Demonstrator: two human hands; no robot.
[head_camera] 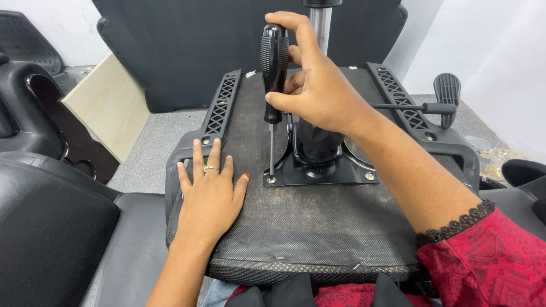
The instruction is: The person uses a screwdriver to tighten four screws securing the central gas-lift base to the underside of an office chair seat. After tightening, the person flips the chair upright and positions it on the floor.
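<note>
Two hands on upturned chair seat (318, 227): right hand (318, 94), fingers curled round screwdriver (273, 68); left hand (211, 193), fingers spread, holding nothing, flat near left edge. Tip in front-left screw (271, 179) of mounting plate (318, 170). Best kept upright, pressed down, seat braced.

The screwdriver (273, 74) has a black handle, ribbed and matt like rubbery plastic, and a thin bright metal shaft. The seat underside (318, 216) is covered in coarse dark woven cloth, dusty and rough, with small metal staples along its near edge. The mounting plate (335, 173) is black painted metal with a slight sheen, and its screws look shiny. The armrest brackets (219, 111) are matt black moulded plastic. A pale board (111, 105) shows smooth wood grain. The gas column (320, 25) is polished metal.
</note>
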